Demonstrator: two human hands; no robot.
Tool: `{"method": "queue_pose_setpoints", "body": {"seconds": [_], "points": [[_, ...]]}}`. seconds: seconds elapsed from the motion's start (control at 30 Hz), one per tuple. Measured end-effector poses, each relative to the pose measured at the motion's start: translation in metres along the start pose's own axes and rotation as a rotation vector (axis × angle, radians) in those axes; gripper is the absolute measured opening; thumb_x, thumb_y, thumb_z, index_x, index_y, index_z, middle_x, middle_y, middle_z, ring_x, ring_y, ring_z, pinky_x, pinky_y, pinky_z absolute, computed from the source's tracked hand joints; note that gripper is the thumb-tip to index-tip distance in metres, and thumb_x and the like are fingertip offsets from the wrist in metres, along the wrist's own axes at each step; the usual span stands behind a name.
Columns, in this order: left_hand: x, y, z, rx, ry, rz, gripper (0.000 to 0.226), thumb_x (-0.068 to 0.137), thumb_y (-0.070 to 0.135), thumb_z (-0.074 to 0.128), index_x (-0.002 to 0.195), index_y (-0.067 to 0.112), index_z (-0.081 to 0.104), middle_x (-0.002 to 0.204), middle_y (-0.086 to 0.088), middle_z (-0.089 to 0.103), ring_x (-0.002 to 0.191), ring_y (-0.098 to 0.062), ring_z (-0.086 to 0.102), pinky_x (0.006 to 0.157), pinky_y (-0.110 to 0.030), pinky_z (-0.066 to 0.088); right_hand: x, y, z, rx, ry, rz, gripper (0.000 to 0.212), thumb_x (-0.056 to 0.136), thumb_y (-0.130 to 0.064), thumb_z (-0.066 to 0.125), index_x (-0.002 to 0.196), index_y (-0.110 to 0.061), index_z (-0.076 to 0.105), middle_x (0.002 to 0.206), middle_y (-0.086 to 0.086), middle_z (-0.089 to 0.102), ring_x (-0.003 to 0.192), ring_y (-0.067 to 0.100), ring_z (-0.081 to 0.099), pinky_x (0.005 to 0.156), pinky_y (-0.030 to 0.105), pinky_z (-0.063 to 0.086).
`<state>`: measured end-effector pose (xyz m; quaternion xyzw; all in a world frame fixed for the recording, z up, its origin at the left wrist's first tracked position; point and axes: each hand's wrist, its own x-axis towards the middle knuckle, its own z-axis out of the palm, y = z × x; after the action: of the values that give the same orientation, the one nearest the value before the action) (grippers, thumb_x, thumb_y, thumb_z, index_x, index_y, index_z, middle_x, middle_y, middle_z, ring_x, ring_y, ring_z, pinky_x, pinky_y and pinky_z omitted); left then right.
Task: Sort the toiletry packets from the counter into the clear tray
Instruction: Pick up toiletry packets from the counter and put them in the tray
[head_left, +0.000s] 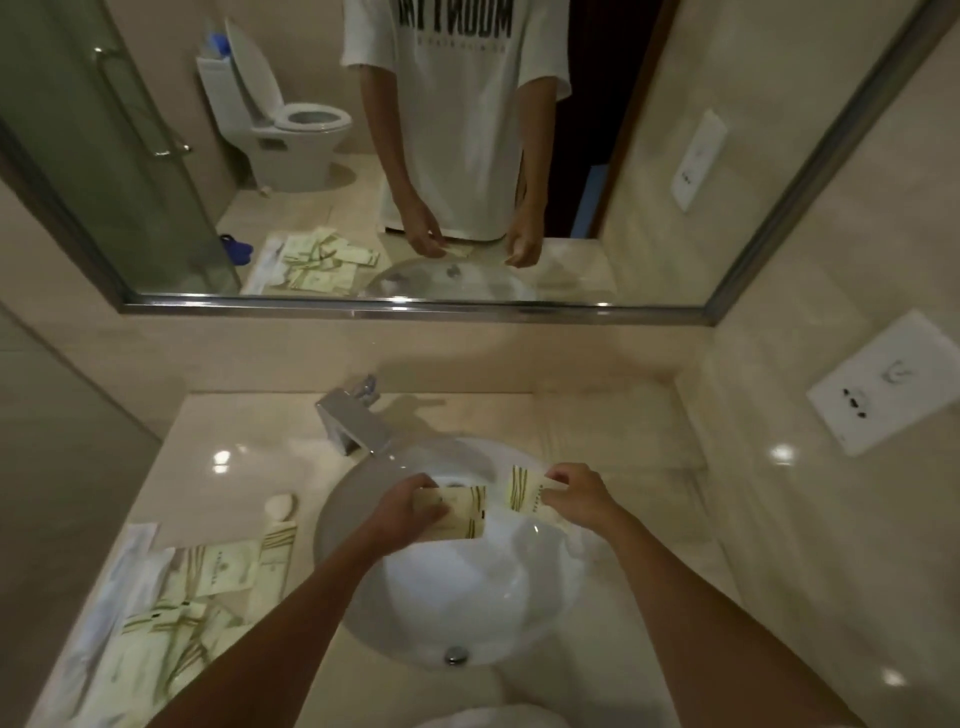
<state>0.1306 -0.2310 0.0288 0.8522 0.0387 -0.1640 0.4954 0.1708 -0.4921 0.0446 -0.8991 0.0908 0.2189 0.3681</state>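
My left hand grips a cream toiletry packet with green stripes above the white sink. My right hand pinches a second, smaller striped packet just to the right of the first; the two packets are close but apart. Several more cream and green packets lie in a loose heap on the counter at the lower left. A clear tray edge seems to run along the left side of that heap, though blur makes its outline hard to tell.
A round white sink fills the counter's middle, with a chrome faucet behind it. A small white soap lies left of the basin. A mirror spans the back wall; a white wall socket is on the right.
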Motion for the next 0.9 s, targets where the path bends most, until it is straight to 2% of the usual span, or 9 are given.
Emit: {"method": "queue_pose_setpoints", "body": {"seconds": [0.07,0.13,0.2,0.27,0.33,0.53,0.63,0.77,0.9], "points": [[0.004,0.012,0.018,-0.003,-0.018,-0.002,0.014,0.083,0.005,0.069,0.080,0.008,0.055,0.075,0.009,0.055,0.058,0.006,0.058,0.047,-0.008,0.041,0.004,0.022,-0.017,0.004,0.028,0.025,0.016,0.076,-0.011,0.062,0.090,-0.006,0.070,0.091,0.009,0.071,0.082,0.022,0.065,0.065,0.026,0.046],[0.011,0.018,0.034,0.026,-0.005,-0.012,0.020,0.080,0.004,0.071,0.075,0.014,0.054,0.078,0.003,0.057,0.061,-0.001,0.058,0.048,-0.008,0.041,0.008,0.041,-0.032,-0.015,0.042,0.024,0.015,0.076,-0.010,0.061,0.088,-0.006,0.070,0.090,0.010,0.071,0.084,0.024,0.065,0.065,0.026,0.045],[0.017,0.023,0.046,0.062,0.008,-0.014,0.025,0.077,0.007,0.074,0.072,0.020,0.053,0.080,-0.003,0.060,0.068,-0.015,0.057,0.055,-0.018,0.046,0.012,0.056,-0.043,-0.042,0.042,0.014,0.012,0.077,-0.008,0.060,0.086,-0.006,0.069,0.089,0.009,0.069,0.080,0.021,0.062,0.062,0.025,0.043],[0.023,0.028,0.058,0.094,0.018,-0.043,0.024,0.075,0.009,0.074,0.070,0.020,0.053,0.078,-0.004,0.060,0.067,-0.017,0.055,0.059,-0.030,0.048,0.018,0.071,-0.054,-0.080,0.021,0.010,0.010,0.078,-0.007,0.060,0.085,-0.007,0.068,0.090,0.007,0.067,0.080,0.019,0.059,0.059,0.024,0.041],[0.028,0.035,0.070,0.111,0.030,-0.043,0.023,0.075,0.010,0.073,0.070,0.020,0.053,0.076,-0.002,0.059,0.066,-0.015,0.054,0.060,-0.034,0.049,0.025,0.085,-0.064,-0.130,-0.021,0.011,0.014,0.079,-0.007,0.059,0.088,-0.010,0.069,0.097,0.008,0.067,0.087,0.021,0.061,0.066,0.022,0.043],[0.041,0.055,0.098,0.152,0.021,-0.003,0.023,0.082,0.011,0.064,0.070,0.019,0.047,0.067,0.002,0.053,0.056,-0.009,0.046,0.045,-0.014,0.038,0.042,0.113,-0.065,-0.220,-0.113,0.014,0.022,0.078,-0.007,0.054,0.092,-0.016,0.068,0.100,0.009,0.068,0.091,0.024,0.066,0.069,0.027,0.053],[0.046,0.061,0.109,0.191,0.016,0.047,0.028,0.082,0.013,0.063,0.066,0.022,0.042,0.064,0.006,0.047,0.054,-0.007,0.038,0.047,-0.016,0.033,0.050,0.125,-0.057,-0.229,-0.139,0.001,0.023,0.080,-0.007,0.053,0.090,-0.018,0.069,0.097,0.007,0.067,0.087,0.023,0.065,0.068,0.028,0.053],[0.055,0.064,0.120,0.233,0.025,0.096,0.034,0.081,0.016,0.066,0.064,0.029,0.040,0.066,0.009,0.048,0.058,-0.008,0.041,0.059,-0.025,0.037,0.056,0.134,-0.048,-0.250,-0.151,-0.060,0.020,0.083,-0.007,0.050,0.085,-0.015,0.068,0.090,0.006,0.065,0.082,0.023,0.062,0.069,0.033,0.051],[0.059,0.071,0.132,0.304,-0.007,0.165,0.034,0.083,0.013,0.066,0.068,0.028,0.040,0.073,0.007,0.050,0.063,-0.009,0.042,0.060,-0.022,0.038,0.063,0.142,-0.043,-0.253,-0.166,-0.138,0.018,0.077,-0.008,0.068,0.095,-0.013,0.070,0.096,0.002,0.061,0.090,0.017,0.060,0.078,0.029,0.049]]}}
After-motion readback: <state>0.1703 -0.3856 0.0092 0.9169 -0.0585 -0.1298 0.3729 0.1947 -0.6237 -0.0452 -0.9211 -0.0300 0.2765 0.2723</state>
